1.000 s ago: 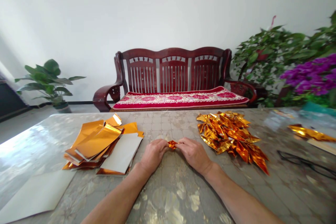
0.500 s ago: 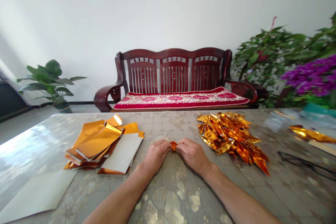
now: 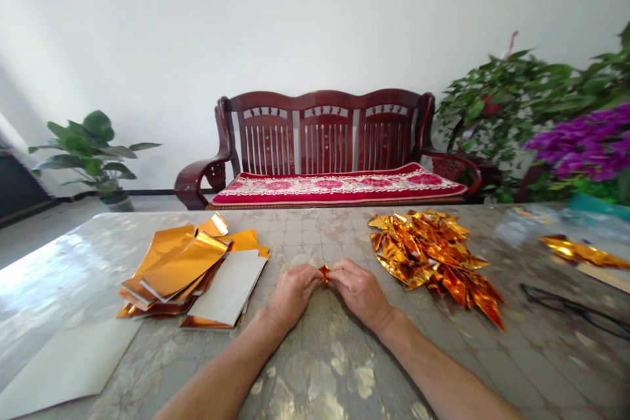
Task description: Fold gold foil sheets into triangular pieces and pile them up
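Between my two hands is a small piece of folded gold foil paper (image 3: 325,272), mostly covered by the fingers. My left hand (image 3: 296,285) pinches its left end and my right hand (image 3: 355,285) pinches its right end. Both are close above the tabletop. Left of my left hand lies a loose stack of flat gold foil paper sheets (image 3: 184,262), one turned with its pale back (image 3: 229,289) up. To the right of my right hand is a heap of folded gold foil pieces (image 3: 428,246) with pointed ends.
The patterned table (image 3: 319,367) also bears a large pale sheet (image 3: 69,364) at front left. Black-framed glasses (image 3: 573,307), another gold foil piece (image 3: 583,252) and clear plastic (image 3: 526,223) lie at the right. Behind stand a wooden bench (image 3: 325,138) and plants.
Both hands stay at nearly the same spot, still pinching the foil piece. Its visible middle looks slightly narrower now. The stack and the heap have not changed.
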Motion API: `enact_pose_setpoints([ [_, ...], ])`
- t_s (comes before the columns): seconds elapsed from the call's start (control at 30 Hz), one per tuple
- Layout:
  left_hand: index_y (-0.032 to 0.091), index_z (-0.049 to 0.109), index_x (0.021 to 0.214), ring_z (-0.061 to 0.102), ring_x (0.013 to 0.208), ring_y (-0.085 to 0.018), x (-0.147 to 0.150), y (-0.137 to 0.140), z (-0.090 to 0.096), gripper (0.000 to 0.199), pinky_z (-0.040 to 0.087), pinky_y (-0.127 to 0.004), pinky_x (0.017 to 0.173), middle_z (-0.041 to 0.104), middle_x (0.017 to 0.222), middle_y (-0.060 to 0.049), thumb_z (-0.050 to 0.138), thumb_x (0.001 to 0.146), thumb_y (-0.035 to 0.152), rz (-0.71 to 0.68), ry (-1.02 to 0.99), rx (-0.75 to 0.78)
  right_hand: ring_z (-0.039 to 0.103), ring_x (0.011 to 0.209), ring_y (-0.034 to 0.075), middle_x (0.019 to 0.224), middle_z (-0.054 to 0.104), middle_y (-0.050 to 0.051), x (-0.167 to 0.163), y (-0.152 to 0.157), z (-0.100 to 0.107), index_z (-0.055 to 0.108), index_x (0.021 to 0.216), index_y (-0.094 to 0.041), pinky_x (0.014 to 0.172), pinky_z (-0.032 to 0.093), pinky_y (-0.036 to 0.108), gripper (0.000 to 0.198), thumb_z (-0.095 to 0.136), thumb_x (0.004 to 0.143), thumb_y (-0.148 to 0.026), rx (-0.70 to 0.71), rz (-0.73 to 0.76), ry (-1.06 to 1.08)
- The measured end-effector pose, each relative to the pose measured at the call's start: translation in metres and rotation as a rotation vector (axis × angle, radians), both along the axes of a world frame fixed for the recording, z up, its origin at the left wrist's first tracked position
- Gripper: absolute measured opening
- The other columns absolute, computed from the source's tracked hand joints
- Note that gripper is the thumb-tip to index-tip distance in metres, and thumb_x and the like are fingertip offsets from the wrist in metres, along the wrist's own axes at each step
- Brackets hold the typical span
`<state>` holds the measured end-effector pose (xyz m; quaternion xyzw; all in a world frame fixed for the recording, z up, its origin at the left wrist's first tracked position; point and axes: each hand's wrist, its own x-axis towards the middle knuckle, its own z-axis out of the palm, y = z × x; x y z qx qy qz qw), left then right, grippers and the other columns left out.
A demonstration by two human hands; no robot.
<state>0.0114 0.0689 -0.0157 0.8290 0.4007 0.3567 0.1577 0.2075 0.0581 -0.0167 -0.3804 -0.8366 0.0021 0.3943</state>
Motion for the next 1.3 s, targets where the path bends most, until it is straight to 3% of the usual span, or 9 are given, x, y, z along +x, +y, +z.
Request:
enact_pose_setpoints([
  [0.33,0.023,0.067,0.091,0.066,0.081,-0.014,0.002,-0.005,0.001,0.018,0.049,-0.023,0.074,0.071,0.086,-0.001,0.049,0.095,0.021,0.033,0.0,-0.014,0.067,0.086,0.016,0.092,0.07,0.004,-0.004,-0.003,0.002,0.071,0.099,-0.023,0.075,0.055,0.026,0.021,0.051,0.095,-0.017,-0.048,0.011,0.099],
  [0.53,0.025,0.057,0.111,0.069,0.091,-0.016,0.005,-0.007,0.004,0.021,0.051,-0.027,0.078,0.074,0.097,-0.001,0.051,0.092,0.019,0.068,-0.1,-0.126,0.068,0.082,0.017,0.086,0.071,0.004,-0.006,-0.004,0.004,0.069,0.092,-0.023,0.072,0.055,0.027,0.018,0.052,0.093,-0.015,-0.07,-0.028,0.104],
  [0.67,0.025,0.06,0.111,0.069,0.092,-0.018,0.006,-0.006,0.005,0.023,0.051,-0.027,0.079,0.075,0.098,-0.001,0.052,0.091,0.018,0.089,-0.1,-0.17,0.069,0.082,0.017,0.088,0.073,0.002,-0.006,-0.003,0.002,0.066,0.096,-0.024,0.073,0.055,0.027,0.016,0.055,0.089,-0.014,-0.1,-0.083,0.125],
  [0.8,0.024,0.068,0.099,0.068,0.084,-0.017,0.006,-0.004,0.009,0.02,0.047,-0.025,0.074,0.074,0.089,-0.001,0.049,0.093,0.019,0.1,0.019,-0.205,0.071,0.085,0.017,0.094,0.074,0.001,-0.007,-0.001,-0.001,0.065,0.102,-0.025,0.076,0.055,0.027,0.022,0.055,0.088,-0.012,-0.133,-0.116,0.15],
  [1.0,0.023,0.066,0.086,0.066,0.08,-0.019,0.006,-0.008,0.019,0.022,0.036,-0.025,0.062,0.071,0.085,-0.004,0.048,0.096,0.029,0.28,0.383,-0.08,0.071,0.09,0.017,0.101,0.075,0.002,-0.009,0.0,-0.002,0.065,0.11,-0.024,0.08,0.056,0.028,0.029,0.054,0.088,-0.01,-0.119,-0.116,0.095],
  [1.3,0.024,0.064,0.092,0.065,0.082,-0.02,0.007,-0.008,0.012,0.023,0.036,-0.026,0.063,0.07,0.087,-0.004,0.043,0.099,0.031,0.256,0.424,-0.054,0.071,0.085,0.019,0.09,0.075,0.005,-0.004,0.0,0.006,0.07,0.101,-0.023,0.072,0.052,0.026,0.02,0.053,0.094,-0.016,-0.139,-0.213,-0.162],
])
